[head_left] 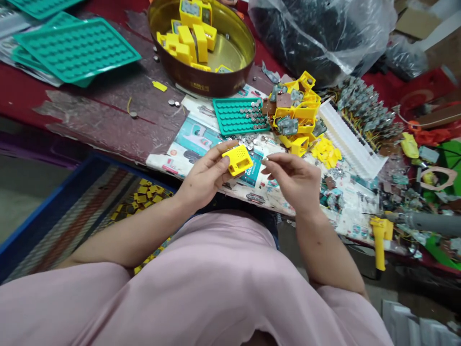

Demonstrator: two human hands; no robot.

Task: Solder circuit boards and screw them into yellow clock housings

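Note:
Over the front of the table, my left hand point(209, 175) grips a small yellow plastic casing point(238, 160), its side with a cluster of tiny holes and rectangular openings turned up. To its right, my right hand point(300, 180) is closed in a pinch; a tiny pale thing shows at the fingertips, too small to make out. A gap separates that pinch from the casing. Just beyond both hands lie loose button cells point(255, 141) and a green dimpled tray point(230, 117) with button cells along its right side. A heap of yellow casings with circuit boards point(297, 113) stands beside the tray.
A round brown-gold tin point(201, 86) holds yellow casings. Green trays point(82, 53) are stacked at far left. Small yellow pieces point(326, 153), a white rack point(351, 137) and a soldering iron point(425, 222) on a yellow stand lie rightward. A blue-edged crate point(46, 209) sits below left.

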